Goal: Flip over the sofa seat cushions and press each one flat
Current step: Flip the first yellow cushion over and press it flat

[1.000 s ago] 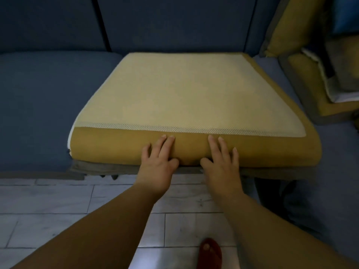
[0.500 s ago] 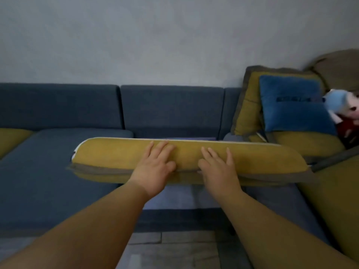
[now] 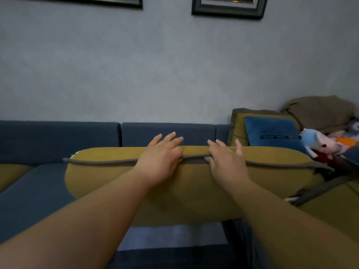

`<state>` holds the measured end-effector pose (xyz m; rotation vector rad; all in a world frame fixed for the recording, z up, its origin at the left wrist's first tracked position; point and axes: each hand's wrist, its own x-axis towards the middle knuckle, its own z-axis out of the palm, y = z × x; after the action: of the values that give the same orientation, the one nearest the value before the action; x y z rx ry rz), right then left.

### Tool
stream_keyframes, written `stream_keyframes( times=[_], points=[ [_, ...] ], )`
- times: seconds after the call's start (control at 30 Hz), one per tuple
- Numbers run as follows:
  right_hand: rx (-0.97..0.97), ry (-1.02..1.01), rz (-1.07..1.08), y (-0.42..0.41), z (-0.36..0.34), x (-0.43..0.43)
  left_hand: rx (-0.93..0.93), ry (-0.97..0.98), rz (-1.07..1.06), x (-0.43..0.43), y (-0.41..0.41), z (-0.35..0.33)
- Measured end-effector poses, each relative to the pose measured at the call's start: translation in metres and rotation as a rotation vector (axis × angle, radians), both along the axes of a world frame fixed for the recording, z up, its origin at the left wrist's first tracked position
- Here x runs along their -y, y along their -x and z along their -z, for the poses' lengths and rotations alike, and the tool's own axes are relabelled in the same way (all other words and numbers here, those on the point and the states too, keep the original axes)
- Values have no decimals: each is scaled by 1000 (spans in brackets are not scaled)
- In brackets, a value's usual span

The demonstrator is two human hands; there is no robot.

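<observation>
Standing nearly on edge in the head view, the mustard seat cushion (image 3: 194, 193) rises in front of the blue sofa (image 3: 58, 138), its broad face turned toward the camera and its lower edge raised above the paler blue-grey sofa base (image 3: 174, 235). A grey piping (image 3: 101, 162) runs along the cushion near its top.

The left hand (image 3: 161, 158) lies flat against the cushion near the middle of the upper edge. Its fingers are straight and spread, their tips reach past the top, and its thumb rests along the piping. The right hand (image 3: 227, 162) sits just beside it in the same pose, with straight fingers over the top edge and the thumb tucked at the piping. I cannot tell whether either thumb pinches the seam. Both bare forearms reach in from the bottom of the picture.

Left of the raised cushion lies a blue seat cushion (image 3: 29, 193), with another mustard one (image 3: 9, 175) at the far left edge. To the right, a blue pillow (image 3: 272, 133) leans on a mustard back cushion (image 3: 238, 129). A plush toy (image 3: 318, 143) lies beside them, and a brown bundle (image 3: 320, 111) sits behind. Two picture frames (image 3: 227, 11) hang on the grey wall (image 3: 174, 65).
</observation>
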<state>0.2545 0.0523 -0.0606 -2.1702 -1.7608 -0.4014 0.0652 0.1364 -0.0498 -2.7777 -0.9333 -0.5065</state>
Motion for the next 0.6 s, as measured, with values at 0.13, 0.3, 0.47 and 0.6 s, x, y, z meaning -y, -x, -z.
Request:
stream_keyframes(
  times=[0.13, 0.3, 0.47, 0.6],
  points=[
    [-193, 20, 28, 0, 4, -20, 39, 214, -146, -11, -10, 1],
    [-299, 66, -70, -15, 12, -37, 97, 291, -231, -32, -10, 15],
    [-125, 152, -105, -26, 10, -53, -46, 228, -246, -51, -20, 18],
    [-107, 127, -85, -32, 15, -64, -55, 193, -258, -61, -30, 22]
  ],
)
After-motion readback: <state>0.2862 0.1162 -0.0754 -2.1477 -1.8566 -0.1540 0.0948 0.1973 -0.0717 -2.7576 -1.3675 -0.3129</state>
